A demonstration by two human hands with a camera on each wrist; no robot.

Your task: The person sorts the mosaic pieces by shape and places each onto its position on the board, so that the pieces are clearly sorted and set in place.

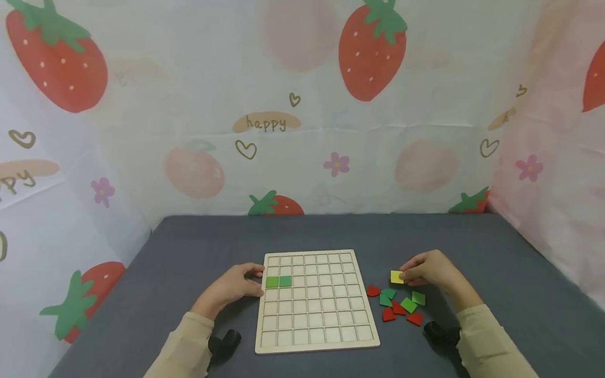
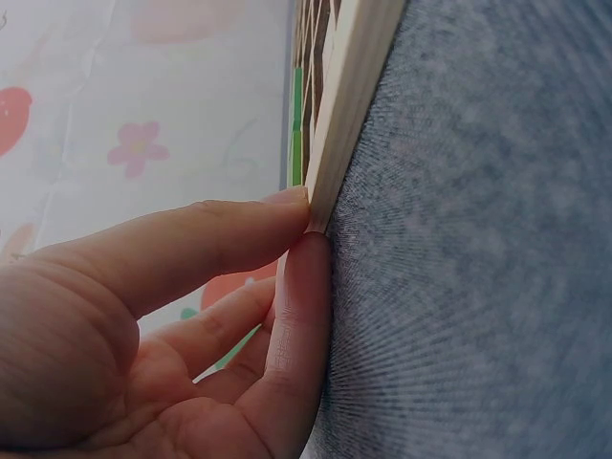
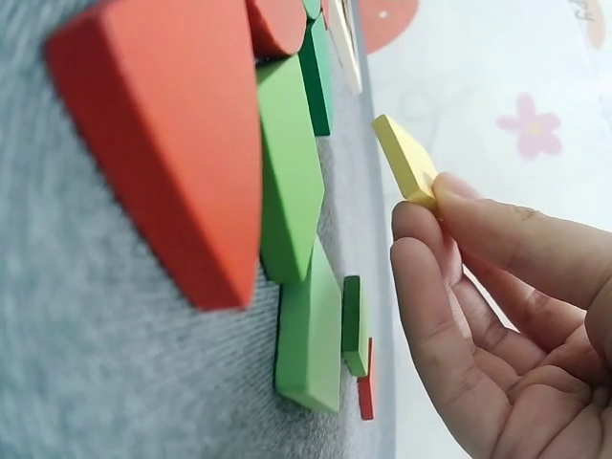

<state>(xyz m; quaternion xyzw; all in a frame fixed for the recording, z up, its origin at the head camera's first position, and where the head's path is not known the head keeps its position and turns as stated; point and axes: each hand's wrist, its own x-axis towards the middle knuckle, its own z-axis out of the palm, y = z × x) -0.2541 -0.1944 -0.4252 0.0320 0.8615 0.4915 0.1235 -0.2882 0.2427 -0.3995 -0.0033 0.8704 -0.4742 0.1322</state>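
My right hand pinches a yellow square tile between thumb and fingers, held above the table right of the board; the right wrist view shows the tile tilted at the fingertips. With thumb and fingertips, my left hand touches the left edge of a pale wooden grid board. In the left wrist view, fingertips meet the board's side. A light green square tile and a darker green one sit side by side in a row of the board.
Between the board and my right forearm lie loose red, light green and dark green tiles, some touching or overlapping. A bit of red shows behind the right hand. Strawberry-printed cloth surrounds the dark grey table.
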